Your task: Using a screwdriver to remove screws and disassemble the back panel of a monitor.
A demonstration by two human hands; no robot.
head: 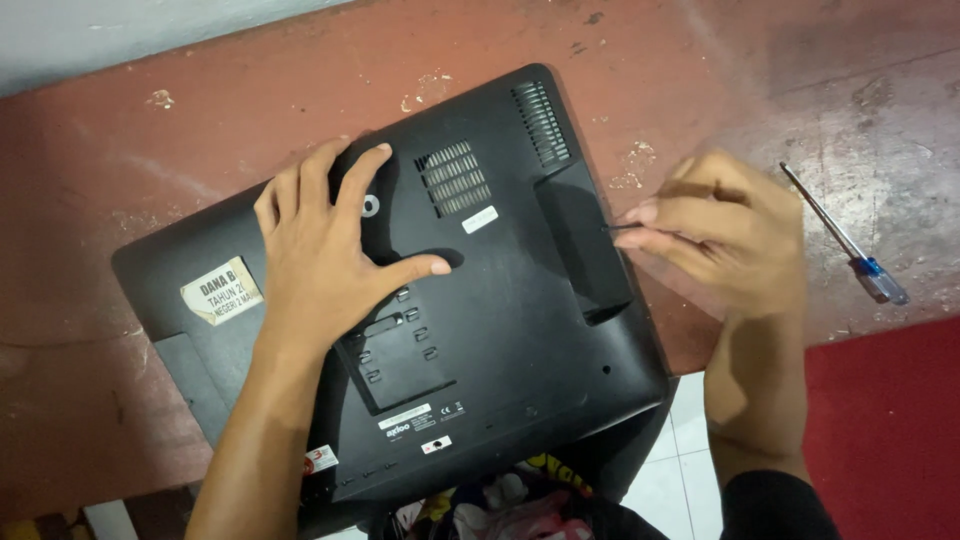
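Observation:
A black all-in-one computer [520, 300] lies face down on a worn red table [150, 150], its back cover with vent slots up. My left hand [325, 260] rests flat on the back cover, fingers spread, near a round hole. My right hand [725, 235] is at the right edge of the cover, fingers pinched around a thin dark tool whose tip [612, 227] touches the cover's side. The hand is blurred, and the tool's handle is hidden in it.
A screwdriver [845, 240] with a blue-and-clear handle lies on the table to the right. A white sticker [222, 290] is on the cover's left part. White floor tiles [680, 470] and a red mat [890, 430] show below the table edge.

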